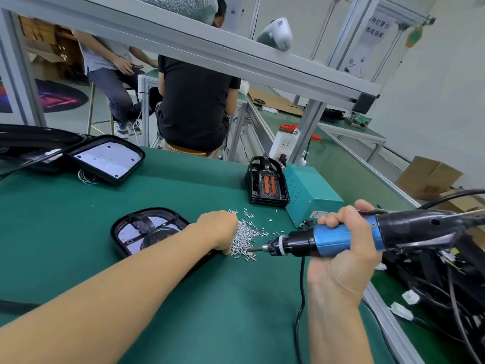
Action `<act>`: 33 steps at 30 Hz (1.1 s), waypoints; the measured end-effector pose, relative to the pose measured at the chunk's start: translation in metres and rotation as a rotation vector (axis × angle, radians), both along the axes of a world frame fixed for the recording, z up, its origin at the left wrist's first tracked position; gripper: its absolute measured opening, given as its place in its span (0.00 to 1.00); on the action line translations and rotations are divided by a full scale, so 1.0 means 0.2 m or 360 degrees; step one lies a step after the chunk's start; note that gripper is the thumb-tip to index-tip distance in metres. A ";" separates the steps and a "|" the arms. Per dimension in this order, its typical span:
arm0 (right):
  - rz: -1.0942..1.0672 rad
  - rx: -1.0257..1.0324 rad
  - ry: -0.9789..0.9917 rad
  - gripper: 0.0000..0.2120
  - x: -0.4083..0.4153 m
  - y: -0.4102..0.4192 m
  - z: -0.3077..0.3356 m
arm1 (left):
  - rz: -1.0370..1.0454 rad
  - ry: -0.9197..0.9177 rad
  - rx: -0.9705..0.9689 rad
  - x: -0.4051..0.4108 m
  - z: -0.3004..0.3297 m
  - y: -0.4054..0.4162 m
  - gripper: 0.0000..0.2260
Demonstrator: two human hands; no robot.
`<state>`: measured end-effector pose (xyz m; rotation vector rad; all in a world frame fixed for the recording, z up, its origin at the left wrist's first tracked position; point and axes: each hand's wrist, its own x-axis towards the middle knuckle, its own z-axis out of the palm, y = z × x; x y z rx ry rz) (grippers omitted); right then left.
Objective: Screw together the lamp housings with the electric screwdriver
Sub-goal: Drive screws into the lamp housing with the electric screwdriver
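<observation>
Loading a screw onto the driver bit, before any fastening on the near housing.

At far left a second lamp housing [109, 161] lay on the green mat [183, 298], well apart; nearer, the lamp housing [147, 229] being worked on lay just beside the left forearm, partly hidden by it. The left hand [219, 229] rested on the heap of screws [246, 236], fingers curled down into it; whether it pinched a screw could not be told. The electric screwdriver [338, 236] lay roughly level, its bit touching the heap's edge, with the right hand [343, 248] wrapped firmly round its blue barrel. Judging from this, the next move called for seating one screw on the bit, then swinging the driver left to a hole in the near housing.
</observation>
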<state>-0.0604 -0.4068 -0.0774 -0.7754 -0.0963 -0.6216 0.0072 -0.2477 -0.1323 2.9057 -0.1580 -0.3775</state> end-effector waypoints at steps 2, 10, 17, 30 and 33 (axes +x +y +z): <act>-0.0002 0.0002 0.0008 0.11 0.00 -0.01 -0.01 | -0.0028 0.0016 0.0020 0.00 0.00 0.00 0.07; -0.0009 -0.0032 0.0015 0.11 -0.01 -0.01 -0.01 | -0.0164 0.0063 0.0153 -0.02 0.00 0.00 0.16; 0.0005 -0.0029 0.0000 0.11 -0.02 -0.01 0.03 | -0.0043 -0.0094 -0.0758 -0.05 0.03 0.09 0.04; 0.0331 0.0138 -0.0053 0.10 -0.03 0.25 0.14 | 0.0520 -0.0230 -0.2415 -0.39 0.17 0.45 0.07; 0.0402 0.0132 -0.0073 0.09 -0.03 0.34 0.17 | 0.0583 -0.0259 -0.2322 -0.47 0.13 0.55 0.06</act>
